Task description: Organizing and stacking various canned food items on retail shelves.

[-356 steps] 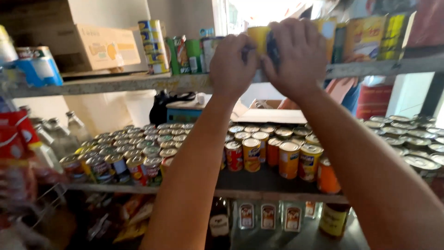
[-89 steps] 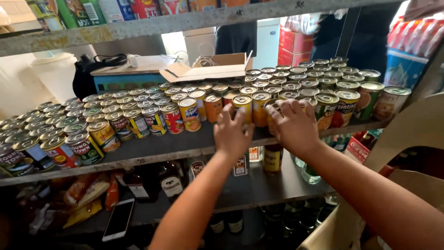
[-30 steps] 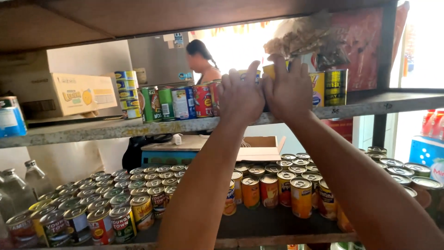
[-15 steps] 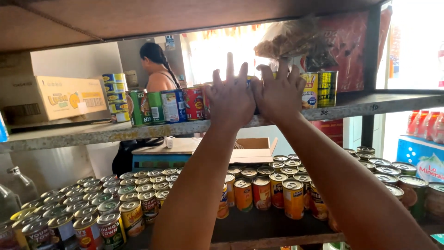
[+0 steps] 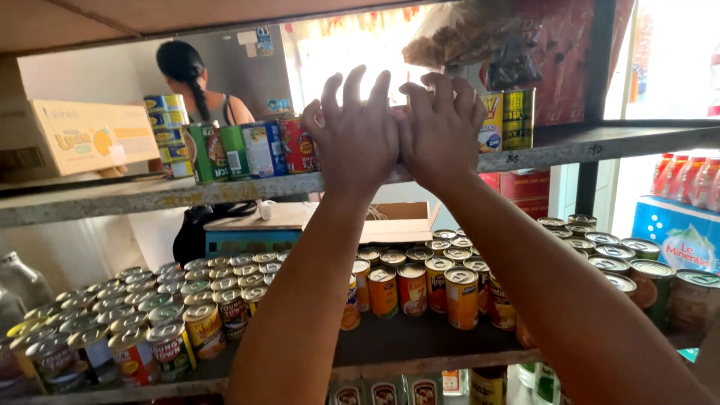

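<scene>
— What sort of place is this?

— A small grocery shop. Rough metal shelves (image 5: 150, 196) carry stock in bulk: the lower shelf (image 5: 420, 346) is packed with rows of tin cans (image 5: 420, 281) of a few repeated kinds, all labels facing out.

— Anything else pointing that way?

— Stacked tins (image 5: 166, 135) and a cardboard carton (image 5: 82, 139) sit on the upper shelf, wrapped packs of bottled drinks (image 5: 679, 225) stand at the right, and bagged snacks (image 5: 480, 41) hang above. Behind the shelves a person (image 5: 196, 86) stands near an open box (image 5: 397, 219).

cans (image 5: 241, 150) green, blue, red; box (image 5: 82, 139) yellow; tins (image 5: 508, 120) perhaps yellow-green
</scene>
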